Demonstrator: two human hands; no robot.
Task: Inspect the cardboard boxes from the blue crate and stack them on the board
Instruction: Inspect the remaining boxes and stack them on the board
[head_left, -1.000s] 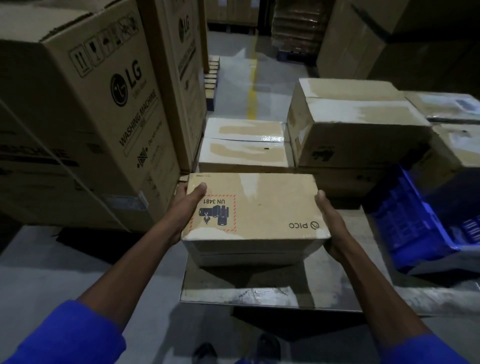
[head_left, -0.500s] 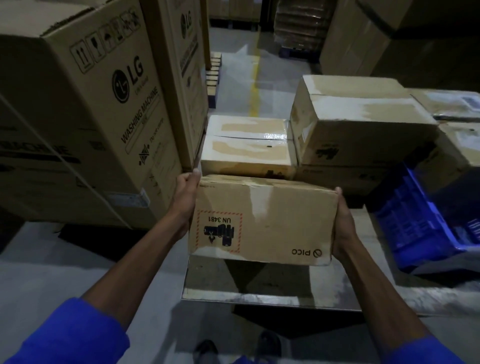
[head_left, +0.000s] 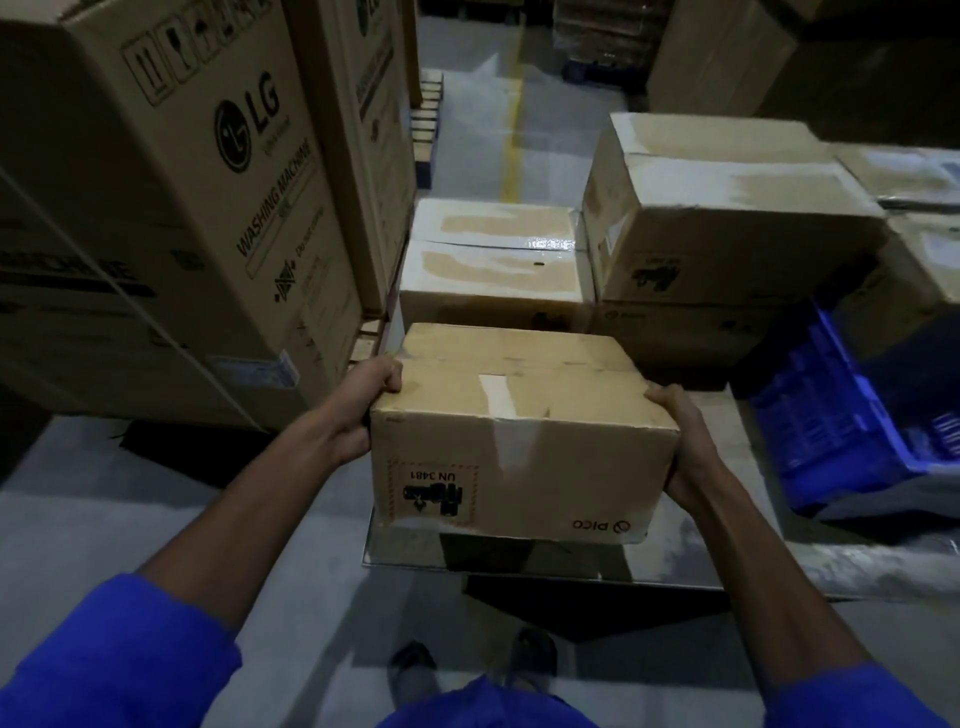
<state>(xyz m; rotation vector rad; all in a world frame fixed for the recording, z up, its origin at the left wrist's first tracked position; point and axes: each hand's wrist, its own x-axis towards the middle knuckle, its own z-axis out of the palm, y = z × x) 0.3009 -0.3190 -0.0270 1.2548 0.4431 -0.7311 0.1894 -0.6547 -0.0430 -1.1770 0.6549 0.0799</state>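
Head view: at frame centre a box (head_left: 524, 431) is held above the near edge of the board (head_left: 727, 551). The left hand (head_left: 371, 395) grips its left end, fingers curled over the top edge; the right hand (head_left: 680, 441) grips its right end. The side facing the camera shows an upside-down "UN 3481" label and "PICO". Behind it, two stacked boxes (head_left: 493, 260) sit mid-frame, with a taller stack (head_left: 727, 218) to their right. The crate (head_left: 841, 415) lies at right. LG cartons (head_left: 171, 182) fill the upper left.

Blue crate (head_left: 831, 415) cut off right; contents unclear.
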